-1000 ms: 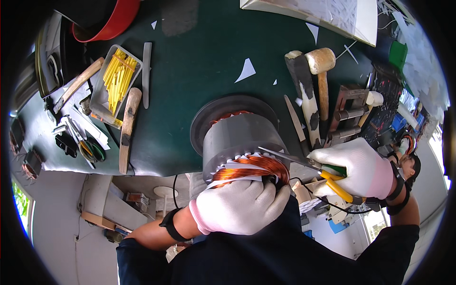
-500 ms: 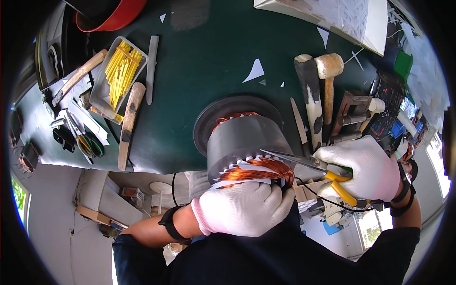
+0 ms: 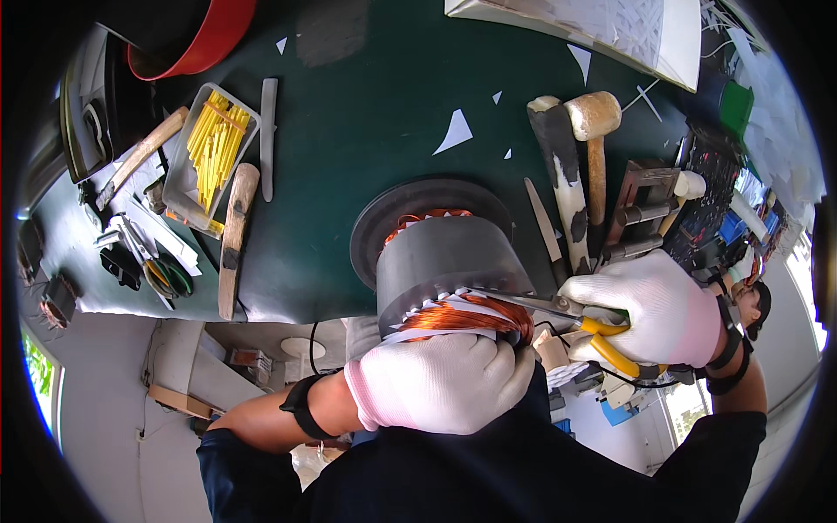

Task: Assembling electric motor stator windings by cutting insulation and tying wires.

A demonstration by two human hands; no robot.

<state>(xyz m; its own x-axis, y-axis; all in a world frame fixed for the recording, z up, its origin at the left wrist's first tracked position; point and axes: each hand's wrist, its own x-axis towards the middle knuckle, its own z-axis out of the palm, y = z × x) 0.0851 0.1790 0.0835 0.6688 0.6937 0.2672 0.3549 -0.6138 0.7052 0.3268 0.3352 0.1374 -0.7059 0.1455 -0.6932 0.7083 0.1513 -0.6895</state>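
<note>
A grey cylindrical motor stator (image 3: 440, 257) lies tilted at the table's front edge, one end on a dark round disc (image 3: 364, 240). Copper windings (image 3: 466, 318) bulge from its near end, with white insulating paper between them and along the slots. My gloved left hand (image 3: 445, 383) is closed round the lower part of this end; its fingertips are partly hidden. In my gloved right hand (image 3: 654, 305) is a pair of scissors with yellow handles (image 3: 610, 356). Their blades (image 3: 514, 299) point left and reach across the upper edge of the windings, close to the slot paper.
To the right lie a mallet (image 3: 597, 118), a worn dark bar (image 3: 562, 174) and a pointed strip (image 3: 542, 222). At left are a tray (image 3: 180, 179) of yellow sticks, a wooden stick (image 3: 235, 235) and scissors (image 3: 139, 248). Paper scraps (image 3: 455, 132) dot the green table.
The scissors have moved slightly left and down, nearer the slot paper. A small scrap appears farther back on the table. My left hand keeps its hold, and the whole view has shifted a little.
</note>
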